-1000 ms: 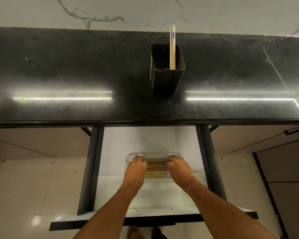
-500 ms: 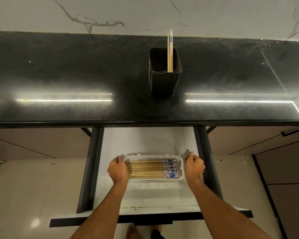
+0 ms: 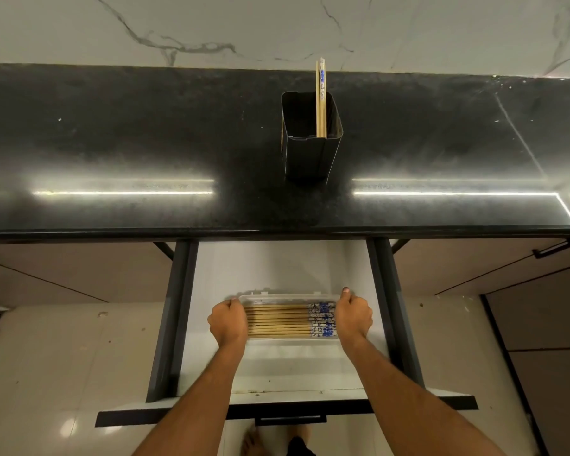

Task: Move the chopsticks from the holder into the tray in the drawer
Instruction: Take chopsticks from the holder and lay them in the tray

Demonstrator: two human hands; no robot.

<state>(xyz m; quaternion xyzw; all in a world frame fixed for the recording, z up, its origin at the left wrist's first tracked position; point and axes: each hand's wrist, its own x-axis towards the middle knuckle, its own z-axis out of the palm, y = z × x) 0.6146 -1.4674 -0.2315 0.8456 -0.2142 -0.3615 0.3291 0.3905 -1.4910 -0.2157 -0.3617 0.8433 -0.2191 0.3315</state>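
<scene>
Left hand [image 3: 228, 322], right hand [image 3: 352, 315] grip tray [image 3: 287, 297] ends.

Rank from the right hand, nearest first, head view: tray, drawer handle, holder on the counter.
1. Tray: in the drawer, right hand at its right end.
2. Drawer handle: front edge, below the hand.
3. Holder: up on the black counter, farthest.

Two bare forearms, no sleeves, watch or bands anywhere along them. Left hand [image 3: 228, 322] and right hand [image 3: 352, 315] ungloved, no rings to be seen on the visible knuckles; a short thumbnail showing on the right. Lower down, bare toes [image 3: 252, 442] beside a dark patch of clothing, too cropped to identify
</scene>
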